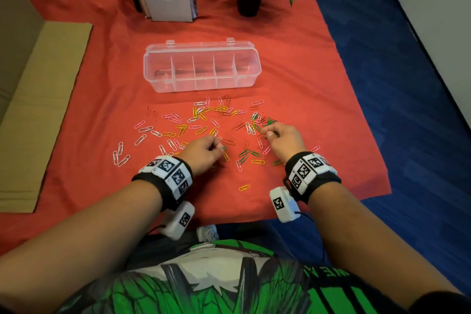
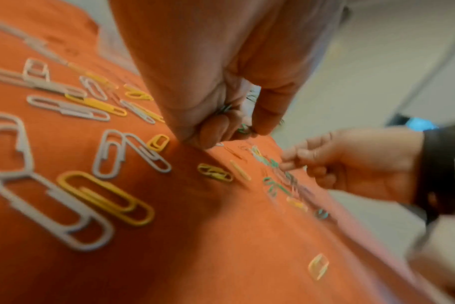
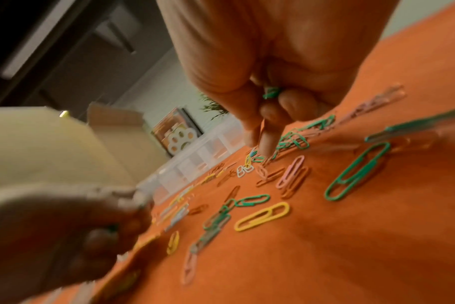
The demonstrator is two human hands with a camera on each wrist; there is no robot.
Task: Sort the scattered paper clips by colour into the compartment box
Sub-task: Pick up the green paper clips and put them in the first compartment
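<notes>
Gathering green clips, both hands down on the counter [image 1: 318, 79] in the scatter. Left hand [image 1: 201, 151] has its fingers curled tight, pinching a green paper clip [image 2: 243, 128] at the tips; more metal shows tucked in its palm, colour unclear. Right hand [image 3: 270, 88] is curled too, green clips [image 3: 271, 92] bunched inside, with index and thumb reaching into the green cluster [image 1: 265, 122] just ahead of it. Compartment box [image 1: 201, 69] sits well beyond both hands, lid open, every cell looking bare. Paper clips [image 1: 178, 130] lie spread between hands and box, white ones mostly off to the left hand's outer side.

Handling guess: clips are featherlight, stiff wire with a slick coating, lying flat on cloth. Best to nip one by its rounded end or slide a nail under. Overlapping ones likely hook together and come up in chains.
</notes>
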